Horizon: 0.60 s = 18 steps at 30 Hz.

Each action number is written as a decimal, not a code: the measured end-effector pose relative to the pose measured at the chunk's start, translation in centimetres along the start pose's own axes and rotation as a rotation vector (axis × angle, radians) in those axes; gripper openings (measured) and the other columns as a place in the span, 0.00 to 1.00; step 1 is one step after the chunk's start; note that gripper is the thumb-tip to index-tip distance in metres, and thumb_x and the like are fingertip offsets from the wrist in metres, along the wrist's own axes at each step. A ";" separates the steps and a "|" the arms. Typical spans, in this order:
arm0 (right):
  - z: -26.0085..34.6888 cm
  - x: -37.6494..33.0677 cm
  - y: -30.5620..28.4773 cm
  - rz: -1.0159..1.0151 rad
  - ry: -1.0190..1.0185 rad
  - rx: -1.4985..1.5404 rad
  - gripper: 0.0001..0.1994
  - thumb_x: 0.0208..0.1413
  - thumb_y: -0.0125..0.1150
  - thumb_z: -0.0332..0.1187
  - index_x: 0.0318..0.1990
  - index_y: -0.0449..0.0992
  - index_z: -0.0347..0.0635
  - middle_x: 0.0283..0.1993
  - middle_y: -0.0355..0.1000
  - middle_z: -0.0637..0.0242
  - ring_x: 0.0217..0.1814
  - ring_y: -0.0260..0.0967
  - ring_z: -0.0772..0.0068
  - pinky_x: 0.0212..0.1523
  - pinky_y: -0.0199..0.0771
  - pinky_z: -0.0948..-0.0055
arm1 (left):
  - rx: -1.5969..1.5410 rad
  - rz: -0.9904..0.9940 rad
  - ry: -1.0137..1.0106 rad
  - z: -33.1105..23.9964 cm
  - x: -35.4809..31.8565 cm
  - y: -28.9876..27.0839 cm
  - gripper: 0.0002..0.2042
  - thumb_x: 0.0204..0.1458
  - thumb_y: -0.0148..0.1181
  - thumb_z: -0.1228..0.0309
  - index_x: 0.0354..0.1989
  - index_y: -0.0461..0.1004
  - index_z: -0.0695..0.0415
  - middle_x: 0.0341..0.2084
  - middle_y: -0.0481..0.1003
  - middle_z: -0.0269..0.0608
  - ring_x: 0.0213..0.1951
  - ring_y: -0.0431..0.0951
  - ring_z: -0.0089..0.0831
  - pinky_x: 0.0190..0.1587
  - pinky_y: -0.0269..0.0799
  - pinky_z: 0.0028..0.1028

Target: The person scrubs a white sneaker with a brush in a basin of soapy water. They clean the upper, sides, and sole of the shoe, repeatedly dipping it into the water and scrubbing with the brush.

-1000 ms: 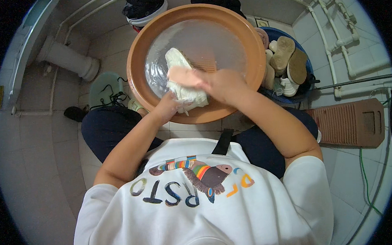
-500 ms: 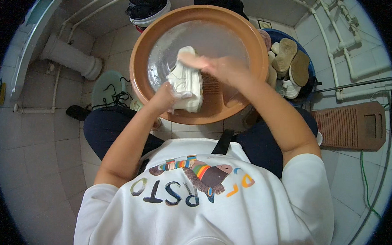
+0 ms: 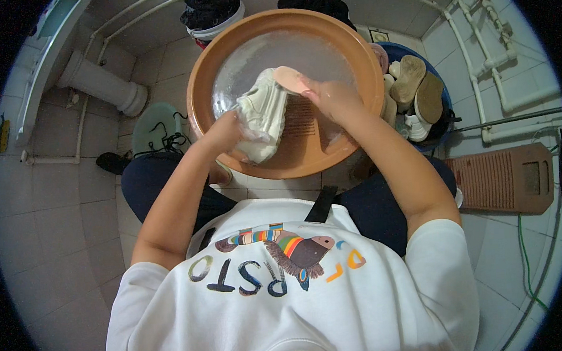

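A white sneaker, wet with a little foam near its heel end, is tilted over the orange-brown plastic basin. My left hand grips its left side, with the fingers partly hidden by the shoe. In my right hand is a pale pink scrubbing brush, its oval back facing up and its bristles out of sight. The brush head lies at the far end of the shoe. Cloudy water fills the far part of the basin, and a ribbed washboard section is moulded into its near part.
Several shoes fill a blue tub right of the basin. A brown washboard lies farther right. Black laces hang over a pale green bowl at left. Behind stands a white bucket with dark cloth.
The sneaker has tilted, its near end swinging left. My right hand and the brush have shifted slightly right, and the brush, blurred before, now shows sharply.
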State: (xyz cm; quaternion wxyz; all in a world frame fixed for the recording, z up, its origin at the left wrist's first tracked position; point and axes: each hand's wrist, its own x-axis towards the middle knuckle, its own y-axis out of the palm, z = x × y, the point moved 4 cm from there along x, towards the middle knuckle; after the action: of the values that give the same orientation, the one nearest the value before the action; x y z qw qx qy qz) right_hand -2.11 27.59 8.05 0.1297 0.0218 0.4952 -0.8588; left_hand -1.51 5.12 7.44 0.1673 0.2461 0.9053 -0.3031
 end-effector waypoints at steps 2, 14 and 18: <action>1.8 -0.7 0.0 0.078 -0.008 0.044 0.20 0.57 0.44 0.47 0.57 0.63 0.63 0.42 0.69 0.47 0.42 0.69 0.52 0.44 0.67 0.59 | -0.007 0.030 -0.050 0.0 0.5 -0.1 0.18 0.42 0.61 0.77 0.44 0.69 0.65 0.35 0.74 0.47 0.39 0.74 0.32 0.42 0.69 0.28; 2.2 -1.8 2.2 0.079 -0.101 0.105 0.23 0.54 0.42 0.55 0.47 0.72 0.52 0.43 0.70 0.50 0.44 0.68 0.48 0.45 0.66 0.57 | 0.896 0.041 0.225 -2.5 -0.1 1.4 0.25 0.27 0.70 0.51 0.31 0.77 0.57 0.27 0.75 0.50 0.31 0.74 0.47 0.38 0.69 0.37; 0.3 -1.3 1.9 0.115 -0.016 0.108 0.24 0.52 0.41 0.55 0.48 0.71 0.52 0.44 0.70 0.50 0.45 0.67 0.48 0.47 0.65 0.59 | 0.996 -0.026 0.423 -1.8 -0.9 1.6 0.19 0.31 0.67 0.54 0.27 0.77 0.54 0.23 0.74 0.45 0.31 0.74 0.43 0.36 0.70 0.35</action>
State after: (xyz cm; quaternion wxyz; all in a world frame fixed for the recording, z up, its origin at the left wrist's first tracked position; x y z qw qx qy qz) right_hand -0.36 26.73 6.82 0.1814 0.0503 0.4450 -0.8755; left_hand -0.11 7.10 8.49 -0.1591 0.3400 0.6689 -0.6417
